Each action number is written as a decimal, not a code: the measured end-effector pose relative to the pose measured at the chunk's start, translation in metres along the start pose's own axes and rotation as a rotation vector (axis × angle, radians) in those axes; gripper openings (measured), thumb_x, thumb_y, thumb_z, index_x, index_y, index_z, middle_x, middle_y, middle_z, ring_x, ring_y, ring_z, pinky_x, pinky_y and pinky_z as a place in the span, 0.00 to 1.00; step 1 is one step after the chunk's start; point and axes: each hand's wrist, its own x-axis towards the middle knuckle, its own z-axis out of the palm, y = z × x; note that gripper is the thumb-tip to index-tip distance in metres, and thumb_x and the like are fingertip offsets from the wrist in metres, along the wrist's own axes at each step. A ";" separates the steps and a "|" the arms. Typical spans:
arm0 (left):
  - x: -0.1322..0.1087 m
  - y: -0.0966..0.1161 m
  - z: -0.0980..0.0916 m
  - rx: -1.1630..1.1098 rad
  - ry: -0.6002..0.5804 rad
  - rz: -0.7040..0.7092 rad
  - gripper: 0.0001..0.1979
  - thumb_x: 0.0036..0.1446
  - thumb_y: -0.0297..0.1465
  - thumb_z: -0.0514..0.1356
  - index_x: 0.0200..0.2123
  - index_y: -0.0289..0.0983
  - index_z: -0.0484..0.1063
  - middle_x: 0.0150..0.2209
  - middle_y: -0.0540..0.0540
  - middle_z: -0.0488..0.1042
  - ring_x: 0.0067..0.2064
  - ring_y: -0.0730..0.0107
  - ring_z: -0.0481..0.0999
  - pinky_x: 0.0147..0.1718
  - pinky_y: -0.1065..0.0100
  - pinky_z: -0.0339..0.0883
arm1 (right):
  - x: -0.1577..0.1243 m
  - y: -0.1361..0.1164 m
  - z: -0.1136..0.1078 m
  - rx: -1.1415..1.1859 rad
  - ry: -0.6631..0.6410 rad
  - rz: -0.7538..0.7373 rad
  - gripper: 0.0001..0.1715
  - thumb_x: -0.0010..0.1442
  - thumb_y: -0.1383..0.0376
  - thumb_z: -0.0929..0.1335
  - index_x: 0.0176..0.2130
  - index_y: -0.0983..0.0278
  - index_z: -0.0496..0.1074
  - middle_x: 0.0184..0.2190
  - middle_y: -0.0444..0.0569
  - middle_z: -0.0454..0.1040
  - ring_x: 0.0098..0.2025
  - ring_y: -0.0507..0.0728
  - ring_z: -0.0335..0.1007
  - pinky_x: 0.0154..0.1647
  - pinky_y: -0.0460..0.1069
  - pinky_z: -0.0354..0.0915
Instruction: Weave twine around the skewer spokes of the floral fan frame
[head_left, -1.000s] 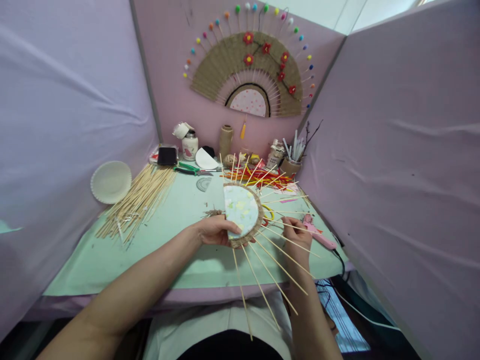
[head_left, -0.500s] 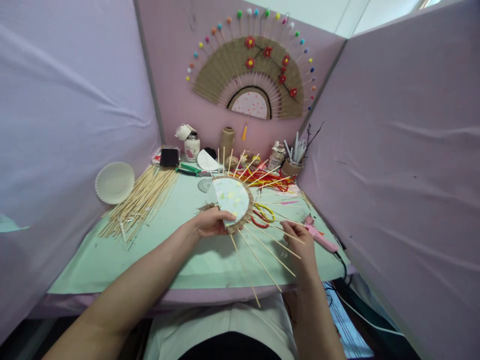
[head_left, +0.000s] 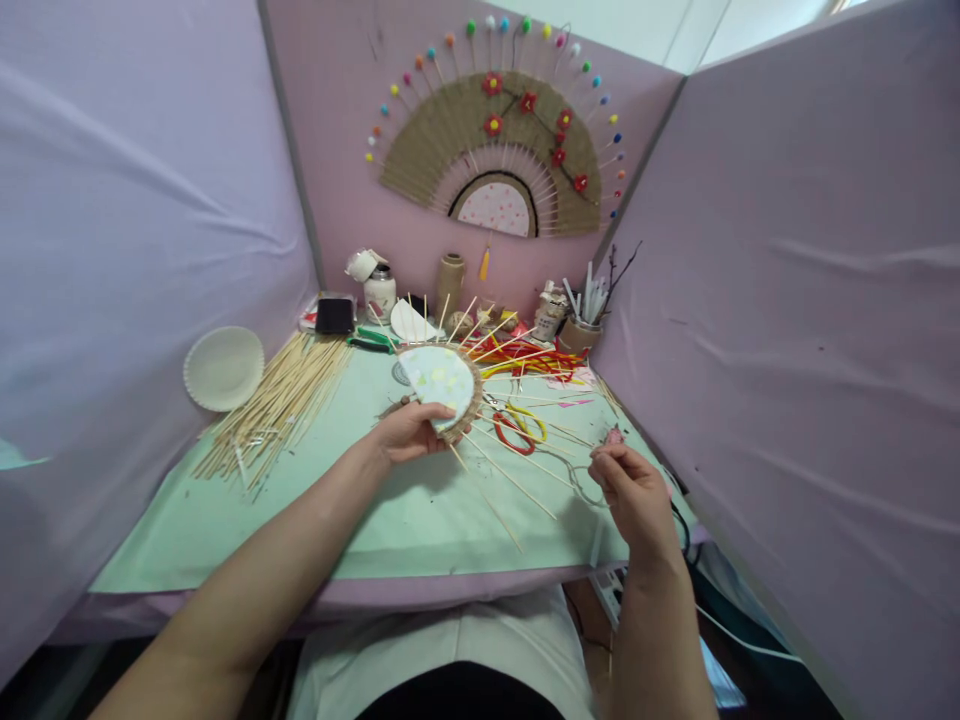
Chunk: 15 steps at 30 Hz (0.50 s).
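Craft booth, seen from above: person's left hand [head_left: 409, 432] reaches fwd over the green table [head_left: 420, 525], arm stretched diagonally from bottom left, palm down. Thumb and fingers clamp the lower edge of a half-made fan [head_left: 439, 376], a pale flowered half-disc w/ woven brown rim. It is held tilted just above the table's centre, thin wooden ribs fanning up and out to the right.

Right hand [head_left: 634, 490] sits nearer the body, at the table's right edge, wrist bent and knuckles up. Fingertips are drawn together, pinching a thin cord [head_left: 574, 478] that loops over the mat toward the fan. The 2 hands are well apart.

Containers line the back wall. A brown cup [head_left: 580, 335] at right rear holds white sticks and dark twigs, standing upright. A white jar [head_left: 379, 290] at left rear has its lid tipped open; contents can't be made out. A paper plate [head_left: 223, 367] leans vs. the left partition.

A loose pile of bamboo sticks [head_left: 277, 405] lies beside the plate. Red-and-yellow scissors [head_left: 521, 425] lie flat btwn the hands. Green pliers [head_left: 371, 340] rest behind the fan, near a spool of twine [head_left: 451, 283]. A finished fan [head_left: 499, 150] w/ red flowers and coloured bead tips hangs on the rear wall.
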 end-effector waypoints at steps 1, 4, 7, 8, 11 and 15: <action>0.000 -0.001 0.000 0.006 -0.001 -0.010 0.25 0.47 0.19 0.60 0.51 0.34 0.68 0.32 0.43 0.80 0.28 0.67 0.79 0.26 0.70 0.72 | 0.000 0.000 0.002 0.054 0.031 -0.013 0.15 0.46 0.56 0.76 0.28 0.63 0.73 0.21 0.41 0.64 0.24 0.49 0.56 0.25 0.46 0.54; 0.000 -0.003 -0.001 0.027 -0.033 -0.035 0.27 0.45 0.19 0.62 0.51 0.34 0.68 0.34 0.43 0.80 0.28 0.67 0.79 0.27 0.70 0.72 | 0.003 0.001 0.012 0.151 0.114 -0.041 0.15 0.46 0.56 0.76 0.27 0.63 0.71 0.19 0.39 0.60 0.22 0.47 0.52 0.24 0.45 0.53; 0.000 -0.006 -0.002 0.065 -0.090 -0.059 0.28 0.43 0.20 0.63 0.51 0.35 0.69 0.35 0.43 0.80 0.30 0.67 0.79 0.28 0.70 0.72 | 0.007 0.004 0.018 0.160 0.155 -0.020 0.17 0.45 0.56 0.76 0.27 0.63 0.70 0.17 0.37 0.56 0.20 0.46 0.49 0.22 0.45 0.50; 0.000 -0.006 -0.002 0.080 -0.112 -0.070 0.28 0.43 0.20 0.64 0.51 0.35 0.69 0.35 0.43 0.80 0.31 0.66 0.79 0.29 0.69 0.72 | 0.009 0.007 0.019 0.157 0.168 -0.010 0.17 0.45 0.55 0.76 0.26 0.63 0.70 0.16 0.36 0.56 0.20 0.46 0.48 0.21 0.45 0.49; 0.000 -0.010 -0.004 0.124 -0.181 -0.115 0.27 0.40 0.23 0.66 0.49 0.33 0.71 0.35 0.42 0.80 0.31 0.65 0.79 0.28 0.69 0.71 | 0.013 0.016 0.021 0.135 0.234 0.025 0.18 0.43 0.55 0.76 0.27 0.64 0.70 0.16 0.35 0.55 0.19 0.46 0.47 0.20 0.44 0.47; 0.000 -0.017 -0.007 0.136 -0.294 -0.138 0.25 0.37 0.24 0.67 0.44 0.33 0.74 0.35 0.42 0.80 0.34 0.63 0.79 0.32 0.66 0.72 | 0.015 0.026 0.030 -0.040 0.261 0.006 0.19 0.48 0.52 0.73 0.30 0.64 0.70 0.16 0.36 0.55 0.19 0.47 0.48 0.20 0.45 0.48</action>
